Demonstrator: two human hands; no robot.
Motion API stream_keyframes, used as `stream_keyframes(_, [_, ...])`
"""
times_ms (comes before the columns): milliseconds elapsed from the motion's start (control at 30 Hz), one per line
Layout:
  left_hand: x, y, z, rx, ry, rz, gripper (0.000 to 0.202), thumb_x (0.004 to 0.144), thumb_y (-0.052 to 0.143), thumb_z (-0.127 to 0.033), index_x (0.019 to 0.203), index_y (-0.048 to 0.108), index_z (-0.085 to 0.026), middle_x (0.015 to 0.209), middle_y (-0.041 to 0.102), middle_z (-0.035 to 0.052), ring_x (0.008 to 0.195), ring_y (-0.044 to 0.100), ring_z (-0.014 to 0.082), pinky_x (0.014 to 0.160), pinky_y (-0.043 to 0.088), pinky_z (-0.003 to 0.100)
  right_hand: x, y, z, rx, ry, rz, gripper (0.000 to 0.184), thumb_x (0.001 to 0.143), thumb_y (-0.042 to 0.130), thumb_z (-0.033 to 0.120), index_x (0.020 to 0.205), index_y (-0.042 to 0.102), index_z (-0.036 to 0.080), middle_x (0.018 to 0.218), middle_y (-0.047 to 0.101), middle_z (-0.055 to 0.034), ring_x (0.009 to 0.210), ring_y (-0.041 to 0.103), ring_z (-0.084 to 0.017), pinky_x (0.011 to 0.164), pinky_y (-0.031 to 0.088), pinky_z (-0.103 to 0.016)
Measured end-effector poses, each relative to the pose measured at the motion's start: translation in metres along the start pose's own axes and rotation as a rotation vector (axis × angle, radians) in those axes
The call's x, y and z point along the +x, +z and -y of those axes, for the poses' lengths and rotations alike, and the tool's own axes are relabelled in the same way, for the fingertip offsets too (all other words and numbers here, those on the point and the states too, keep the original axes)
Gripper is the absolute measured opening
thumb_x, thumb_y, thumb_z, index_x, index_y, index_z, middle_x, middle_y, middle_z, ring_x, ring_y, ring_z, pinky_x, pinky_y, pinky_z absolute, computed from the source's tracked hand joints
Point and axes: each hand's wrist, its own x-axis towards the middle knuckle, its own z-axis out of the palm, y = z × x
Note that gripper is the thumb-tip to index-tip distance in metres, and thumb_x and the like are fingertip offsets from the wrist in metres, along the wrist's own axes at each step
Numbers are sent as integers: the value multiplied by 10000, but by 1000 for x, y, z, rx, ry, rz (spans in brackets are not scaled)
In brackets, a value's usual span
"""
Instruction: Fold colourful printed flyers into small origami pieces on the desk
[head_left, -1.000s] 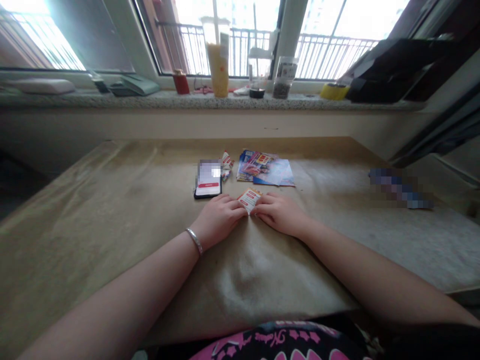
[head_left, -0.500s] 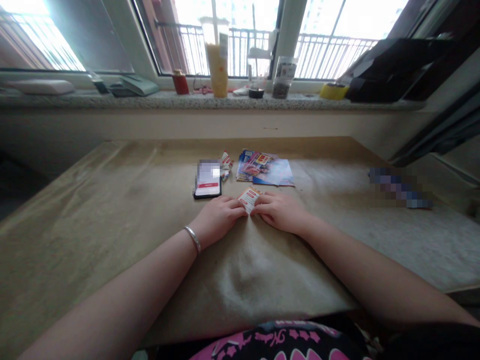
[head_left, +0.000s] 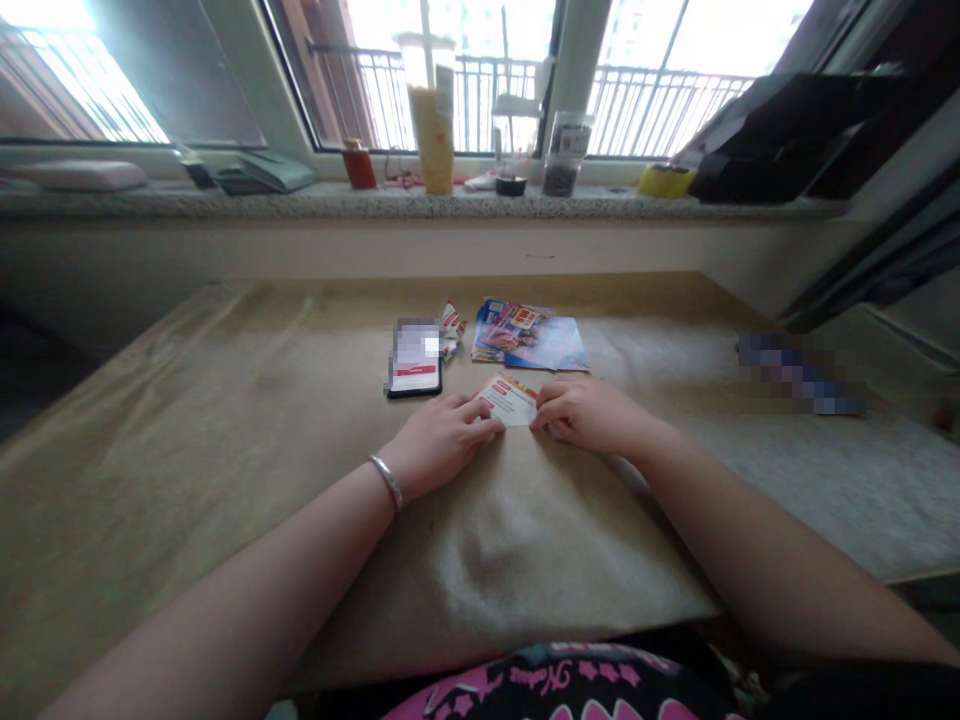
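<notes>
Between my hands lies a small printed sheet of paper, white with red labels and an orange strip along its far edge. My left hand, with a silver bracelet at the wrist, is closed on the sheet's left near corner. At the right near edge, the fingertips of my right hand pinch the paper. Just beyond my left hand is a phone with a lit, partly blurred screen. A pile of colourful printed cards lies beyond the sheet.
A crumpled red-and-white wrapper touches the phone's right side. Far right on the table is a blurred-out dark item. Along the windowsill stand a tall cup, a red jar, yellow tape and a black bag.
My right hand has moved right and away from my left, and more of the sheet shows between them, opened out flatter. The left hand has hardly moved.
</notes>
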Motion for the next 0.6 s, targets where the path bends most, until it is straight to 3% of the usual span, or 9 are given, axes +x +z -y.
stream_keyframes(600, [-2,-13,7,-29,41,72,346,849,479,-100,1130,619,-244,1142,635,24,996,562,189,873,472,352,-14,-18,-14,-47,145,158,361,742,525,74,848,755,330,973,708,50,820,639,-130,647,410,-221])
